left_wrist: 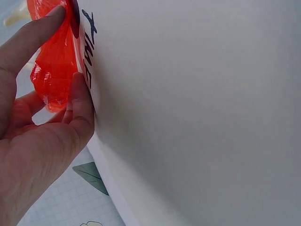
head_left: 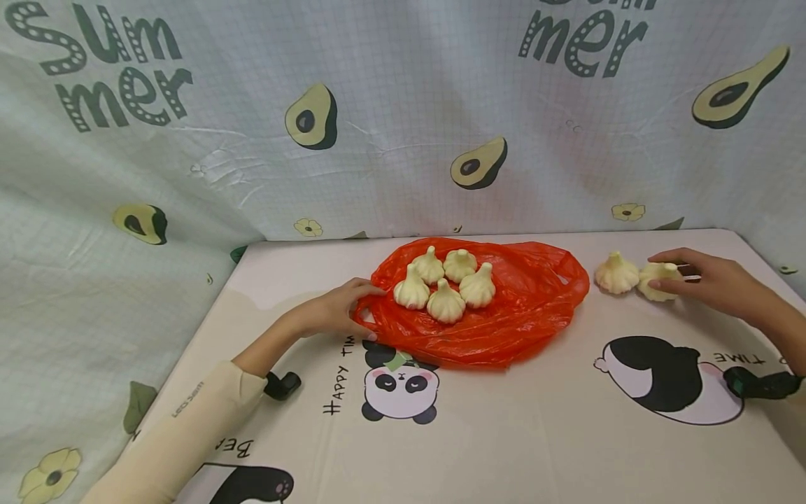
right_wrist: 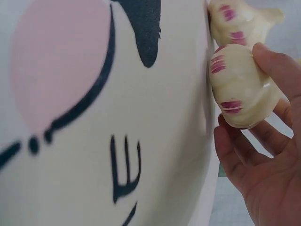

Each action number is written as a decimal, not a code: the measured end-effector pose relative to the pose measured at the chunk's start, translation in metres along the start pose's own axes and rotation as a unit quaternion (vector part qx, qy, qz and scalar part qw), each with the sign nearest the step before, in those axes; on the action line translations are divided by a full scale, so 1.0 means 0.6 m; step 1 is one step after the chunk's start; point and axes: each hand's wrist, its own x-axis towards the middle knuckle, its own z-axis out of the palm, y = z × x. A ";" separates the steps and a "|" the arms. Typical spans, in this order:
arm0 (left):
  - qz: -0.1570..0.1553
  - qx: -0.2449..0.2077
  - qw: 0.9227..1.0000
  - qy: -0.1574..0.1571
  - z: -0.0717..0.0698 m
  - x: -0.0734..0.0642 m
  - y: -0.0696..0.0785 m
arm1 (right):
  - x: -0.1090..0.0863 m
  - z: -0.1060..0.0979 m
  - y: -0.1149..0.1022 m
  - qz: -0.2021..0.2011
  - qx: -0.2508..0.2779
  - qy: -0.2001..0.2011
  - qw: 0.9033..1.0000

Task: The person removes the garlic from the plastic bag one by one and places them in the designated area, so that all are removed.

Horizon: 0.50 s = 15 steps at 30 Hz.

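Observation:
In the head view, several cream garlic bulbs (head_left: 445, 302) stand in a cluster on a crumpled red plastic bag (head_left: 522, 329). My left hand (head_left: 334, 308) rests at the bag's left edge, thumb and fingers spread apart and touching the plastic; the left wrist view shows the bag's red end (left_wrist: 54, 70) between them. Over on the right, my right hand (head_left: 720, 280) holds a garlic bulb (head_left: 655, 283) between thumb and fingers. Purple streaks mark that held bulb (right_wrist: 240, 89) in the right wrist view. Another bulb (head_left: 616, 273) stands just left of it, very close or touching.
A pale table (head_left: 535, 427) printed with pandas and lettering carries everything. Behind it and along the left hangs a light curtain (head_left: 390, 84) with avocado prints. Black wrist devices (head_left: 283, 385) are strapped to both arms.

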 end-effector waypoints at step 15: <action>-0.002 0.007 1.000 -0.001 -0.001 0.000 -0.001 | 0.031 -0.011 -0.002 -0.006 -0.011 0.006 1.000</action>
